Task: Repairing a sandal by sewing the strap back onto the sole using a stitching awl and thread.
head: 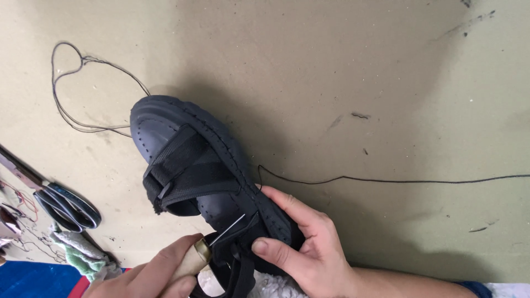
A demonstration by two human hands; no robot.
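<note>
A dark sandal (182,160) with black straps lies on the tan surface, toe end pointing up and left. My right hand (301,243) grips its heel end, thumb on the sole's edge and fingers along the stitched rim. My left hand (157,273) is closed on an awl (194,258) with a pale wooden handle. Its metal needle (229,228) pokes into the sandal's edge beside my right thumb. A black thread (386,180) runs from the stitching away to the right.
More black thread loops (69,88) lie at the upper left. Dark-handled scissors (63,203) rest at the left edge, with a green-white rag (77,251) and a blue mat (30,280) below them. White fleecy material (276,288) shows under my wrist.
</note>
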